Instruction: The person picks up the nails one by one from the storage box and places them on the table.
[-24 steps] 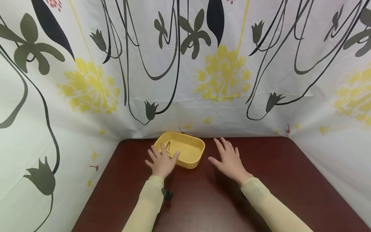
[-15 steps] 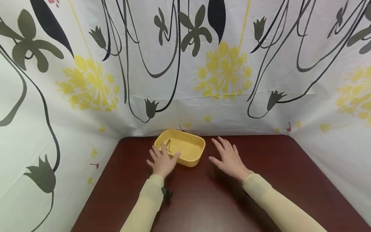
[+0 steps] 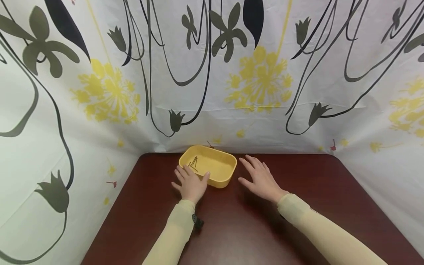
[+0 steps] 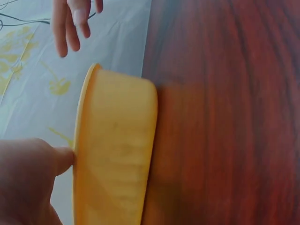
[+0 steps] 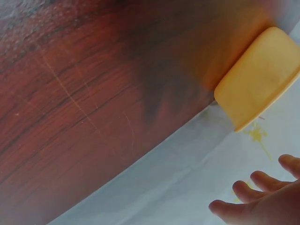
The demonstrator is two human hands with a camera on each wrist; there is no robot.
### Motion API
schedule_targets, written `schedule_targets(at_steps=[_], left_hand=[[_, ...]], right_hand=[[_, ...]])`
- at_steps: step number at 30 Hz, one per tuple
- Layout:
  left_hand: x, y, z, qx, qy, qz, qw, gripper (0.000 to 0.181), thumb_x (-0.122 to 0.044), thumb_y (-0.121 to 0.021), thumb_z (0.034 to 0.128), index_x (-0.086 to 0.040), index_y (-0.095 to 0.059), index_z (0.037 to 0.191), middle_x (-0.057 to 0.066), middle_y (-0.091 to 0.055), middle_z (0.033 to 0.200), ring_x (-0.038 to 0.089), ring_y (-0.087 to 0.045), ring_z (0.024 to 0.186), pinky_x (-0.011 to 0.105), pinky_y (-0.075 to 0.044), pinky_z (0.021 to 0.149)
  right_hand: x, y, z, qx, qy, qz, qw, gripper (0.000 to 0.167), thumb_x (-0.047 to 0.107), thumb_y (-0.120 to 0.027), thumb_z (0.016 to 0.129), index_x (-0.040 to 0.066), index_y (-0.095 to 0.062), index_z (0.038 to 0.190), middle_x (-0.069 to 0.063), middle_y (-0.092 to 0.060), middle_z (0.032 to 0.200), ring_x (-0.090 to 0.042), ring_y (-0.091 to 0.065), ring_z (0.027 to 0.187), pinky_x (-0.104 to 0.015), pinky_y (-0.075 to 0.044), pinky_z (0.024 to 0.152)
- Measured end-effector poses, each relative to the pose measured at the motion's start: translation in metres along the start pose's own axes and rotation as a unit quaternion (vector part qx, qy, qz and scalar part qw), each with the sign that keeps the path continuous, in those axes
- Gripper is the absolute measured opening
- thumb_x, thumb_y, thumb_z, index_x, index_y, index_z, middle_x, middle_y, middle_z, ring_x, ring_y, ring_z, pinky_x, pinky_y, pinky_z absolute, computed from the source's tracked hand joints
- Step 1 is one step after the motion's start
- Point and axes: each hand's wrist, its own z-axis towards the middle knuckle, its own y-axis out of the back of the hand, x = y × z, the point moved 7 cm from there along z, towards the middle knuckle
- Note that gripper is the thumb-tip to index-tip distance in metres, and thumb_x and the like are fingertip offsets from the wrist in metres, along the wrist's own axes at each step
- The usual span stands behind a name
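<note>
A yellow rectangular bin (image 3: 216, 183) sits near the table's far edge. Several thin, brown, nail-like pieces (image 3: 194, 162) lie at its left end. My left hand (image 3: 193, 186) is at the bin's near left side, fingers spread at the rim. In the left wrist view, the left thumb (image 4: 63, 159) is up against the bin's rim; whether it presses there I cannot tell. To the right of the bin, my right hand (image 3: 261, 180) hovers above the table with its fingers extended, apart from the bin. The right wrist view shows its fingertips (image 5: 243, 190) holding nothing.
The dark reddish-brown table (image 3: 225, 228) has rounded far corners. A white floral-patterned cloth (image 3: 212, 99) hangs behind it and along both sides. A dark wrist device (image 3: 198, 222) sits on the left sleeve.
My left hand has shifted slightly right, and its fingertips have come down toward the bin's rim. My right hand has drawn a little nearer the bin. The head view has shifted slightly.
</note>
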Motion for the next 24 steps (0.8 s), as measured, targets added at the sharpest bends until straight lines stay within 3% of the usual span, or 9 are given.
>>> schedule_targets(at_steps=[9, 18, 24], left_hand=[[-0.009, -0.015, -0.003, -0.006, 0.003, 0.002, 1.0000, 0.128, -0.082, -0.054, 0.0824, 0.006, 0.003, 0.158, 0.026, 0.007, 0.165, 0.040, 0.012, 0.151, 0.077, 0.000, 0.107], [-0.011, -0.016, -0.003, 0.006, -0.005, 0.013, 0.9999, 0.128, -0.083, -0.051, 0.0832, 0.005, 0.005, 0.158, 0.025, 0.010, 0.165, 0.038, 0.016, 0.151, 0.072, 0.004, 0.110], [-0.007, -0.011, -0.001, 0.018, -0.031, 0.018, 0.9992, 0.127, -0.083, -0.051, 0.0828, 0.006, -0.001, 0.158, 0.026, 0.005, 0.165, 0.040, 0.008, 0.152, 0.072, -0.002, 0.111]], right_hand=[[-0.004, -0.004, 0.004, 0.006, 0.011, -0.004, 0.9999, 0.077, 0.047, -0.068, 0.094, 0.023, -0.034, 0.159, -0.012, -0.028, 0.162, -0.035, -0.023, 0.148, -0.068, -0.017, 0.112], [-0.004, -0.003, 0.009, 0.005, 0.025, -0.008, 0.9996, 0.077, 0.047, -0.068, 0.094, 0.021, -0.035, 0.158, -0.015, -0.028, 0.161, -0.042, -0.026, 0.146, -0.071, -0.019, 0.109], [-0.001, 0.001, 0.012, 0.007, 0.036, -0.009, 0.9993, 0.078, 0.049, -0.068, 0.094, 0.020, -0.035, 0.158, -0.014, -0.029, 0.161, -0.042, -0.026, 0.145, -0.071, -0.018, 0.110]])
